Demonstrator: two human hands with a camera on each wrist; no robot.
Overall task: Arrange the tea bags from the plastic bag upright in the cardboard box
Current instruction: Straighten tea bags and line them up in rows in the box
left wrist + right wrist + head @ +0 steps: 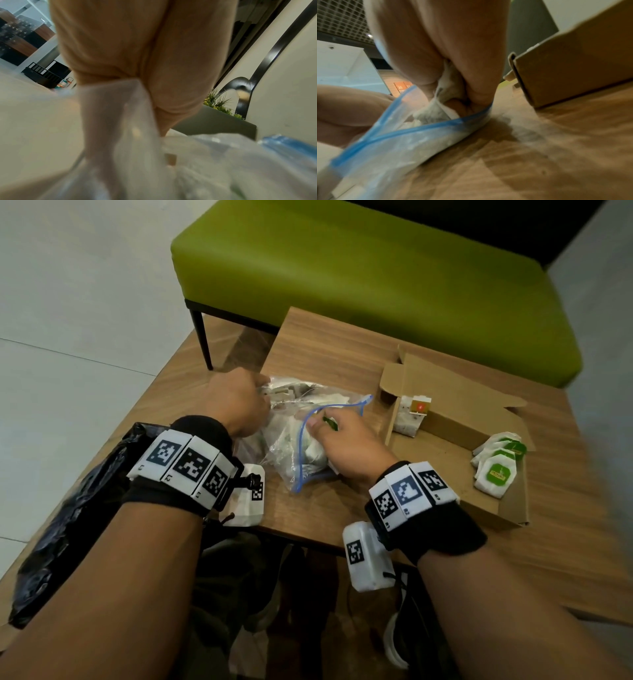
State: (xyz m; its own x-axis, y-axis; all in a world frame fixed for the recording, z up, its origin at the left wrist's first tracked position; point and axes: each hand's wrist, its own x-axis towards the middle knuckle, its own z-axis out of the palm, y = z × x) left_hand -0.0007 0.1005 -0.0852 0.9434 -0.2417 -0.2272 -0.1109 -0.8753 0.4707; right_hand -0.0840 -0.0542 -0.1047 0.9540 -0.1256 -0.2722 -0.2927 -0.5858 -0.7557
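A clear plastic bag with a blue zip rim lies on the wooden table, holding several tea bags. My left hand grips the bag's far left corner, bunching the plastic. My right hand reaches into the bag's mouth and pinches a white tea bag with a green tag. The open cardboard box sits to the right. One tea bag with a red tag stands at its left end. Several green-tagged tea bags lean in a row at its right end.
A green padded bench stands behind the table. A black plastic bag lies at the table's left edge under my left forearm. Bare wood shows in front of the box and right of it.
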